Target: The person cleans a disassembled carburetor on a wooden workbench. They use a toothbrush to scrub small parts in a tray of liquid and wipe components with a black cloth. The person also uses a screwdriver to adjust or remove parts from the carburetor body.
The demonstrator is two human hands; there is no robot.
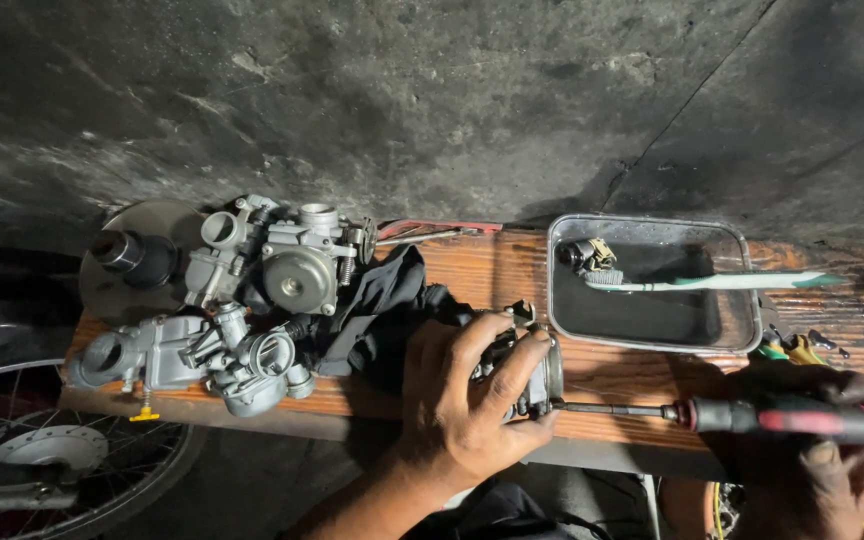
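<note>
Left hand (pixel 457 405): fingers curled tight over a small metal carburetor (pixel 532 365), pinned at the front edge of the wooden bench (pixel 512 265). Right hand (pixel 822 440): closed around the red-and-black handle of a screwdriver (pixel 752 414), tip meeting the carburetor's side. Black rag (pixel 382 305) just beside the left hand. Two more carburetors (pixel 252 300) toward the bench's left end. Metal tray (pixel 652 285) (toothbrush (pixel 712 283) across it) at the back edge.
</note>
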